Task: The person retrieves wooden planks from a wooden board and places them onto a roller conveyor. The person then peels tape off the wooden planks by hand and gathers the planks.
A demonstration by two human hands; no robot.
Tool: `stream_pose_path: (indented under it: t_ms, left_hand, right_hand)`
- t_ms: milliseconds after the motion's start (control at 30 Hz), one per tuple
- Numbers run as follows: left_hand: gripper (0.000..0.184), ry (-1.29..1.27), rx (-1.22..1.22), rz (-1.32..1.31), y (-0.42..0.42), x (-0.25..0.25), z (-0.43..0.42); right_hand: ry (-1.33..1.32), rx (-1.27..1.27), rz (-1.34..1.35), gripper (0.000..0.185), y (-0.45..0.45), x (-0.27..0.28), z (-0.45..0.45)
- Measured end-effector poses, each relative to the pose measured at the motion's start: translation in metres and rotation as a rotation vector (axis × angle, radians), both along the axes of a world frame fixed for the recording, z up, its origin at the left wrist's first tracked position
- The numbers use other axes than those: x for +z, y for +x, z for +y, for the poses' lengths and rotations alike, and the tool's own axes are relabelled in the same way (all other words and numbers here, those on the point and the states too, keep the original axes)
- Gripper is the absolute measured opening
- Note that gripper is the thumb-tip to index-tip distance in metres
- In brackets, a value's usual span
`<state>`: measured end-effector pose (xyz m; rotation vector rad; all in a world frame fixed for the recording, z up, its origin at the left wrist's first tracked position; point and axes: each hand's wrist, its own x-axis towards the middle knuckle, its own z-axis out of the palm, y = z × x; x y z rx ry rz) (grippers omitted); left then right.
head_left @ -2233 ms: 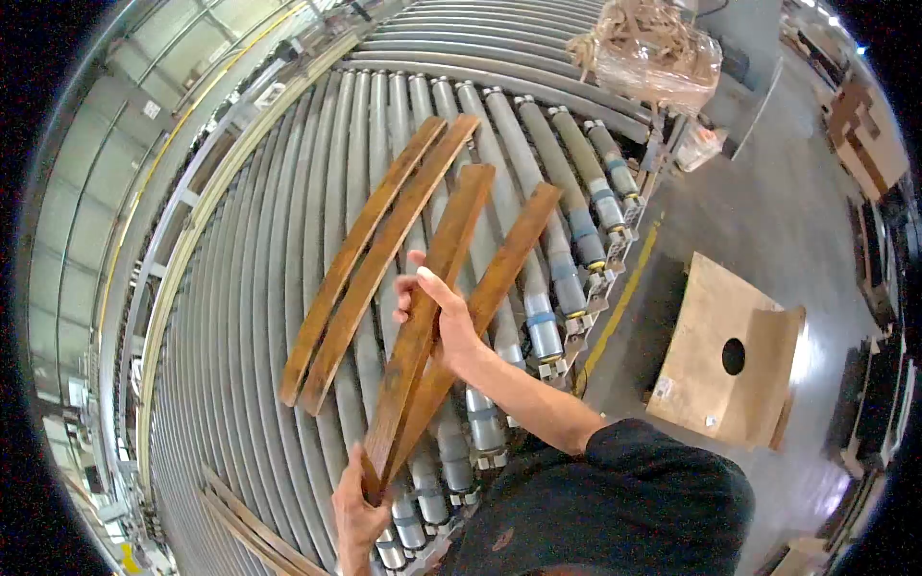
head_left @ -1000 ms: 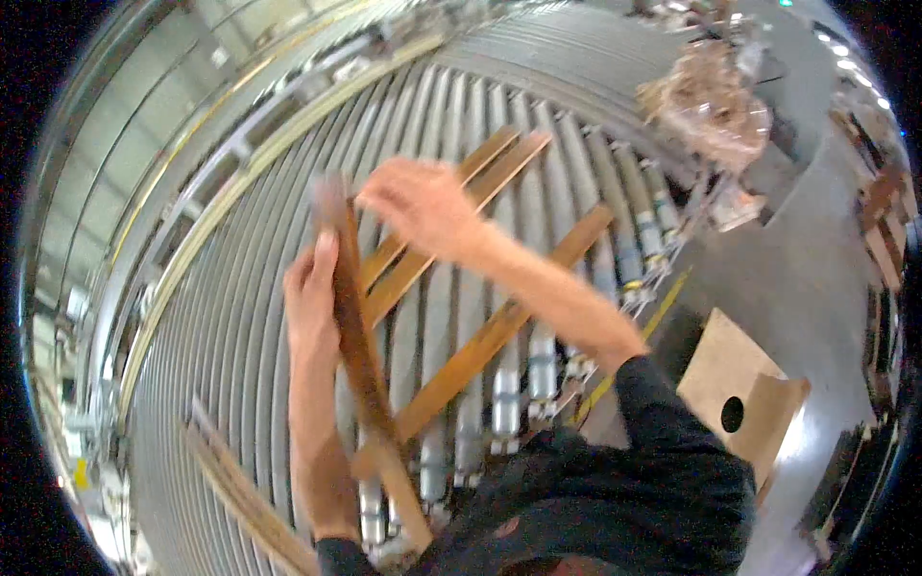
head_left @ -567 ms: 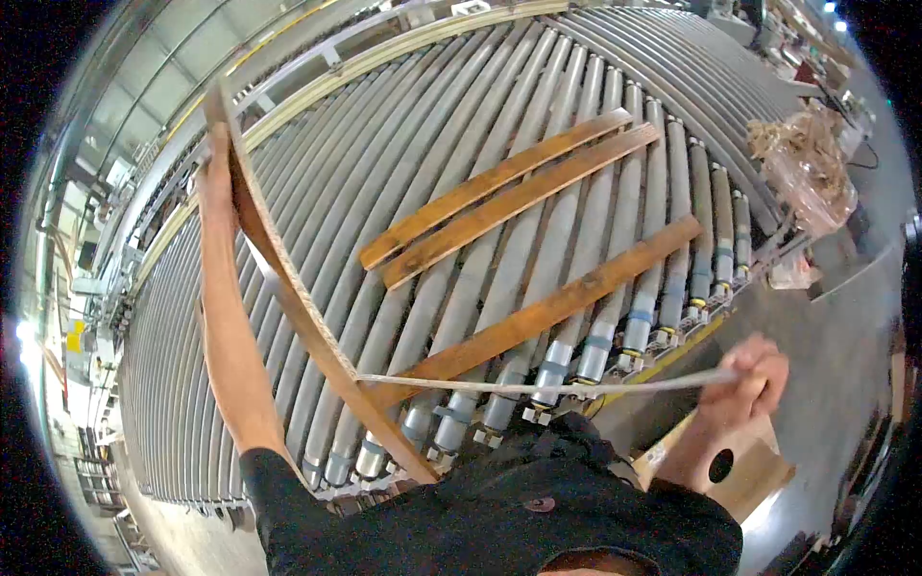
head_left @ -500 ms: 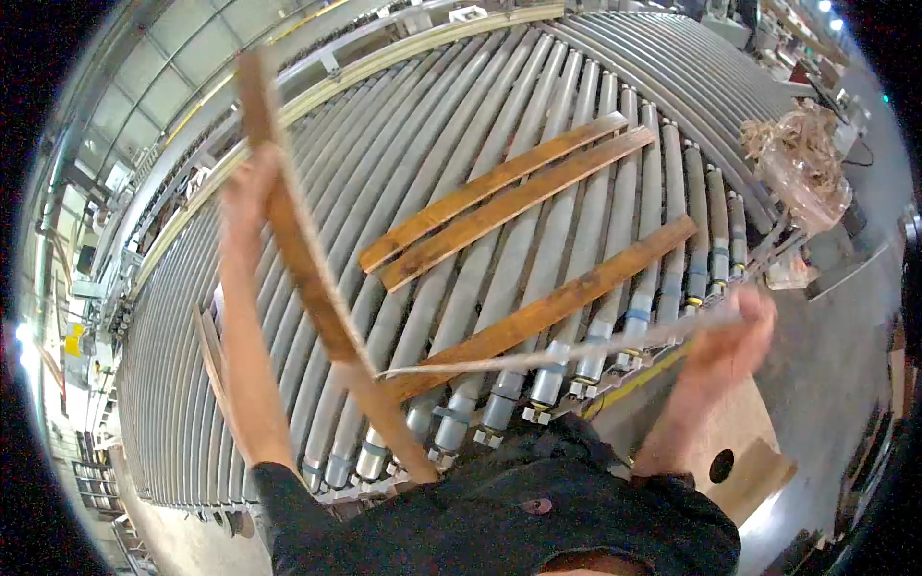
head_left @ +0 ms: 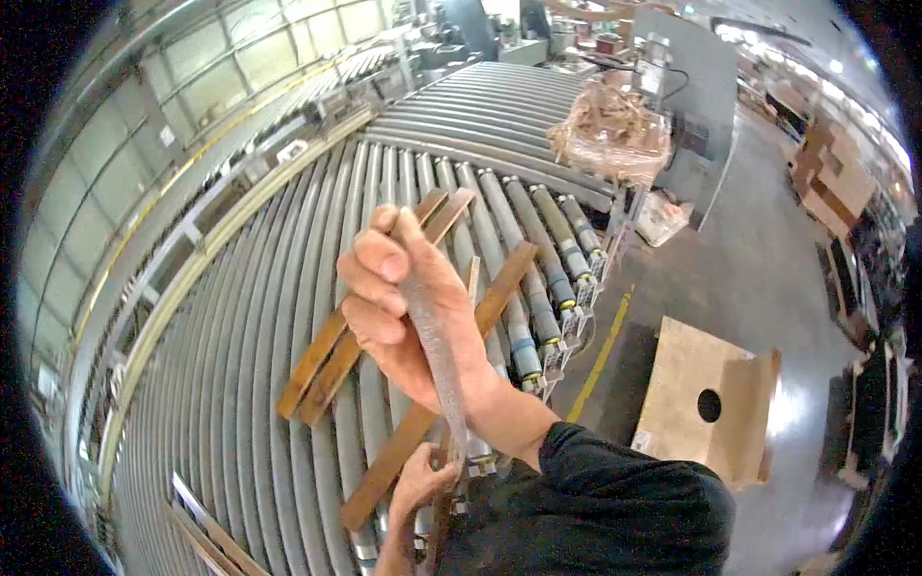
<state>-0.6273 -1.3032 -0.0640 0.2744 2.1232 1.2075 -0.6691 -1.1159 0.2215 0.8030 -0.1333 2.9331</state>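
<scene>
My right hand [head_left: 418, 307] is raised in the middle, close to the camera, its fingers closed on a thin grey strip [head_left: 437, 360]. The strip hangs down toward my left hand [head_left: 421, 480], which is lower and grips a narrow brown board [head_left: 438, 528] near my body. My right hand and forearm hide part of that board. Two brown boards [head_left: 312, 370] lie side by side on the rollers behind my right hand. One more brown board [head_left: 382, 470] lies diagonally across the rollers, partly hidden by my right wrist.
Metal conveyor rollers [head_left: 240, 384] spread under the boards. Narrow pieces [head_left: 206, 538] lie at the lower left. Crumpled brown paper in clear plastic [head_left: 615, 134] sits at the back. A panel with a round hole [head_left: 677, 384] is on the right, beyond a yellow floor line [head_left: 605, 355].
My right hand has moved from the far right to the middle with the strip. My left hand has come down and in with its board. The camera view has turned right.
</scene>
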Motion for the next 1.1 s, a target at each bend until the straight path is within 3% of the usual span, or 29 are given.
stream_pose_path:
  t_ms: [100, 133, 167, 233, 267, 300, 333, 367, 400, 467, 567, 600, 633, 667, 733, 800, 867, 933, 967, 1033, 1067, 1100]
  left_hand:
    - [0.054, -0.08, 0.102, 0.383, 0.01, 0.063, -0.004]
    - [0.045, 0.108, 0.292, 0.251, 0.011, 0.086, -0.002]
    - [0.039, 0.086, 0.32, 0.418, -0.004, 0.077, -0.015]
    - [0.042, 0.037, 0.315, 0.691, -0.033, 0.101, -0.035]
    - [0.049, 0.067, 0.391, 0.819, -0.036, 0.14, -0.021]
    - [0.056, -0.099, 0.399, 0.969, -0.054, 0.133, -0.042]
    - [0.058, -0.021, 0.387, 0.927, -0.049, 0.171, -0.03]
    - [0.058, 0.035, 0.421, 0.974, -0.058, 0.175, -0.035]
    - [0.058, -0.125, 0.429, 1.101, -0.071, 0.168, -0.052]
    - [0.059, -0.021, 0.468, 1.125, -0.072, 0.182, -0.044]
    - [0.062, -0.043, 0.456, 1.188, -0.07, 0.192, -0.062]
    - [0.063, -0.116, 0.474, 1.265, -0.069, 0.188, -0.073]
    - [0.063, -0.18, 0.491, 1.241, -0.063, 0.189, -0.081]
    - [0.063, -0.2, 0.487, 1.22, -0.065, 0.189, -0.081]
    - [0.051, -0.225, 0.62, 1.093, -0.076, 0.174, -0.115]
    - [0.041, -0.451, 0.802, 0.976, -0.098, 0.174, -0.195]
    - [0.038, -0.533, 0.899, 1.008, -0.118, 0.172, -0.334]
    - [0.054, -0.715, 1.165, 0.884, -0.113, 0.161, -0.514]
    - [0.06, -1.022, 1.283, 0.594, -0.094, 0.19, -0.538]
    - [0.061, -1.055, 1.126, 0.798, -0.041, 0.209, -0.591]
    - [0.06, -1.13, 1.116, 0.848, -0.009, 0.209, -0.649]
    - [0.059, -1.234, 1.159, 0.875, 0.061, 0.222, -0.649]
  right_hand:
    - [0.129, -0.098, -0.042, 0.023, -0.026, -0.04, 0.018]
    - [0.191, -0.117, -0.04, 0.023, -0.034, -0.061, 0.036]
    - [0.202, -0.066, -0.097, 0.025, -0.031, -0.077, 0.05]
    - [0.304, 0.062, -0.088, 0.03, -0.026, -0.102, 0.064]
    - [0.37, 0.143, -0.034, 0.032, -0.018, -0.113, 0.063]
    - [0.435, 0.182, -0.043, 0.033, -0.011, -0.121, 0.051]
    - [0.498, 0.223, -0.054, 0.034, -0.008, -0.131, 0.03]
    - [0.782, 0.151, 0.035, 0.038, -0.02, -0.158, 0.003]
    - [1.064, 0.078, 0.12, 0.045, -0.029, -0.186, -0.024]
    - [1.398, -0.122, 0.31, 0.062, -0.007, -0.197, -0.068]
    - [1.567, -0.021, 0.265, 0.069, 0.01, -0.21, -0.112]
    - [1.495, -0.133, 0.229, 0.054, 0.005, -0.231, -0.131]
    - [1.416, -0.238, 0.178, 0.039, 0.001, -0.215, -0.143]
    - [1.282, -0.04, 0.126, 0.029, 0.013, -0.206, -0.121]
    - [1.336, 0.29, 0.028, 0.032, 0.035, -0.175, -0.117]
    - [1.301, -0.4, 0.634, 0.033, 0.072, -0.224, -0.114]
    - [1.587, 0.216, 0.507, 0.037, 0.094, -0.227, -0.032]
    - [1.796, 0.047, 0.197, 0.031, 0.099, -0.227, 0.07]
    - [2.111, -0.026, 0.099, 0.028, 0.099, -0.223, 0.127]
    - [2.265, -0.249, -0.369, 0.029, 0.121, -0.235, 0.221]
    - [2.213, -0.388, -0.603, 0.029, 0.142, -0.243, 0.263]
    - [2.104, -0.512, -0.763, 0.029, 0.149, -0.25, 0.305]
